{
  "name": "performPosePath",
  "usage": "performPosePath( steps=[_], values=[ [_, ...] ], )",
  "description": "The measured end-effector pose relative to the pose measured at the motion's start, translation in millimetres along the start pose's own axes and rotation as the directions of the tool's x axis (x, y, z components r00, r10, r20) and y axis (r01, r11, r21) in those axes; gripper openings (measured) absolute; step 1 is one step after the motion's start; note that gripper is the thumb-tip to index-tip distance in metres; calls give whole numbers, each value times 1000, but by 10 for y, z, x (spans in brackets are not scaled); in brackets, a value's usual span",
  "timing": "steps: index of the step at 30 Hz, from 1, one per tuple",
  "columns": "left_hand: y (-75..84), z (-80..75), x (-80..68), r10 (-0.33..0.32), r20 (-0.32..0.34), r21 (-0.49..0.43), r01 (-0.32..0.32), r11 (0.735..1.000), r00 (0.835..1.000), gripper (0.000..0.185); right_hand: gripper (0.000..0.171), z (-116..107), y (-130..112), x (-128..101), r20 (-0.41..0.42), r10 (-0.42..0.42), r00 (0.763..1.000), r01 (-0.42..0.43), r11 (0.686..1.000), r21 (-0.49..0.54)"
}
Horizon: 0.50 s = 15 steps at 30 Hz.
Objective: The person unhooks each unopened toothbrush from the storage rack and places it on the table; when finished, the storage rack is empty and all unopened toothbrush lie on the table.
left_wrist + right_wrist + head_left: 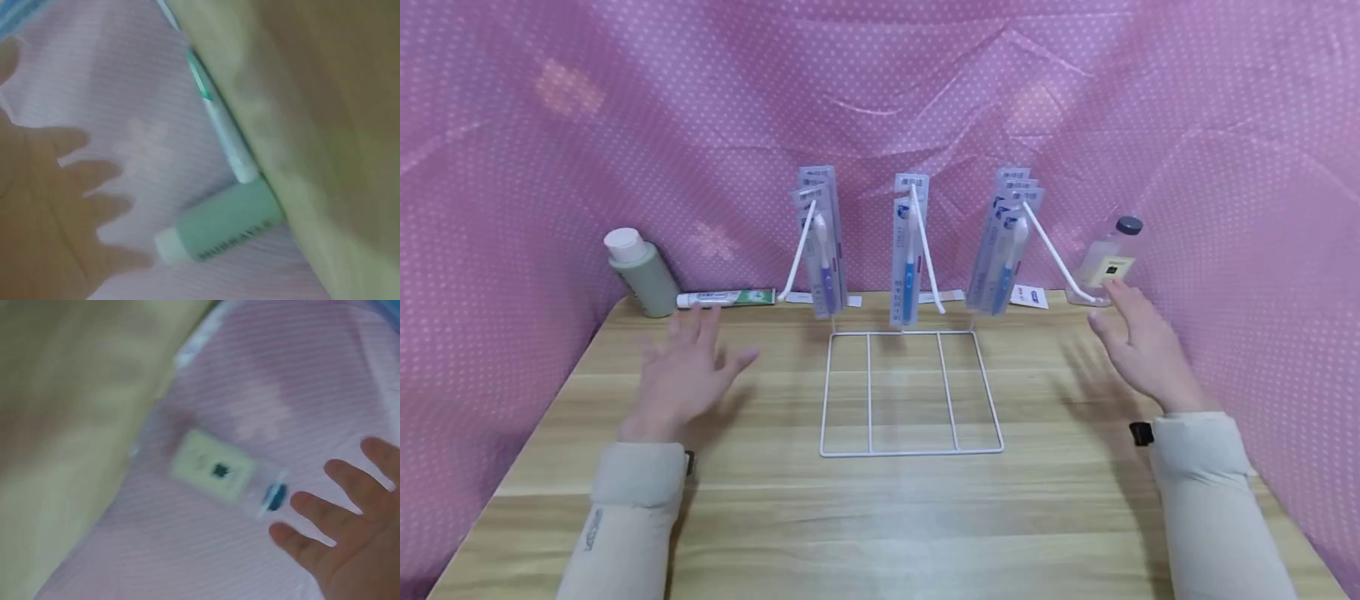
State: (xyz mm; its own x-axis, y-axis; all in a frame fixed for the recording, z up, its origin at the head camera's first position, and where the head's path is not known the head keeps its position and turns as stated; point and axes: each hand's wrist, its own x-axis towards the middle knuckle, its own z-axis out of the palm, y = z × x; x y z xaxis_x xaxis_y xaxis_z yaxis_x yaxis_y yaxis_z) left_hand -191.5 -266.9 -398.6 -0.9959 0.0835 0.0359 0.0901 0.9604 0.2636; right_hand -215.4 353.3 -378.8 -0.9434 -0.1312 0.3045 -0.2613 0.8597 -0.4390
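Spread fingers [103, 172] on the left hand [681, 379] hold nothing; the right hand [1146, 350] likewise has its fingers apart, gripping nothing. Both look raised over the tabletop [910, 525], judging by their shadows, on either side of the rack [912, 454]. It stands between them, base flat, prongs [799, 250] sloping toward the person, probably so that packs slip on from the front. Toothbrushes [901, 262] hang there in three groups by their pack tops, presumably to show each front. The green bottle [653, 282], the tube [726, 298] and the clear bottle [1105, 262] sit along the back by the curtain [880, 92], perhaps kept out of the rack's way.

Overlapping packs hide those behind, so I cannot count them; they also cover parts of the slips [1030, 297] behind. Both wrist views are blurred; the left one cuts off the thumb, and the right one shows none.
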Motion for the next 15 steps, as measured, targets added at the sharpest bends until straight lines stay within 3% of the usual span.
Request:
performPosePath(
  steps=[3, 5, 8, 10, 12, 15],
  values=[
    [174, 8, 2, 71, 41, 5, -72, 997, 997, 104, 56, -103, -195, 132, -156, -23, 987, 40, 993, 109],
    [309, 54, -11, 123, 93, -20, -122, 992, 988, 94, 47, -163, -365, 254, -239, -26, 971, 70, 982, 177],
    [517, 169, -54, 167, 200, -120, -145, 982, 965, 82, 35, -236, -612, 416, -294, 4, 956, 110, 923, 369],
    [650, 250, -100, 172, 274, -161, -131, 978, 946, 78, 29, -276, -754, 513, -305, 28, 952, 151, 824, 546],
    [768, 317, -143, 168, 313, -170, -118, 978, 935, 84, 24, -308, -861, 599, -294, 47, 955, 183, 684, 706],
    [902, 388, -184, 163, 313, -109, -135, 985, 936, 83, 21, -326, -975, 721, -273, 63, 960, 209, 484, 849]
  ],
)
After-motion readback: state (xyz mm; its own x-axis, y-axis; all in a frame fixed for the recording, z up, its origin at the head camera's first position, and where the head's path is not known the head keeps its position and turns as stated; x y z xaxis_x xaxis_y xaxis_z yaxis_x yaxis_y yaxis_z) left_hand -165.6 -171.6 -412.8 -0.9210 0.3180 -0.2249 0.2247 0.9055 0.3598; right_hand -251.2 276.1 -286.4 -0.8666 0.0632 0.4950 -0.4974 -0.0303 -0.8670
